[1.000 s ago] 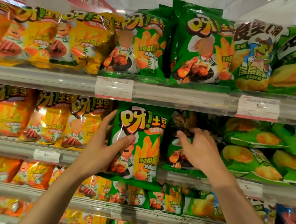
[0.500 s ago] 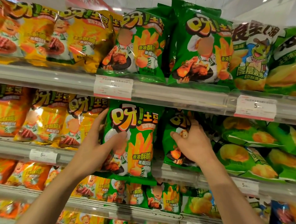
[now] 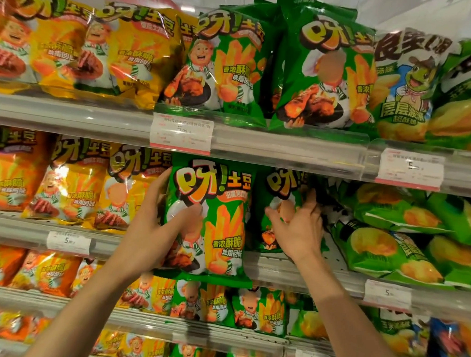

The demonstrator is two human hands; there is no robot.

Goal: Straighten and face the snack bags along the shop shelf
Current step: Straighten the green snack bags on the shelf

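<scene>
A green snack bag with fries and a chef on it stands upright at the front of the middle shelf, its lower edge hanging over the shelf lip. My left hand grips its left side, thumb across the front. A second green snack bag of the same kind stands right of it, further back. My right hand holds that bag by its right edge, fingers curled behind it.
Yellow bags and orange bags stand left on the same shelf. Green chip bags lie flat in a stack at the right. The upper shelf holds upright green bags. Price tags hang on the shelf fronts.
My right hand has lifted the second green bag from lying low to standing upright. My left hand has kept its grip on the front bag, which has shifted slightly left.
</scene>
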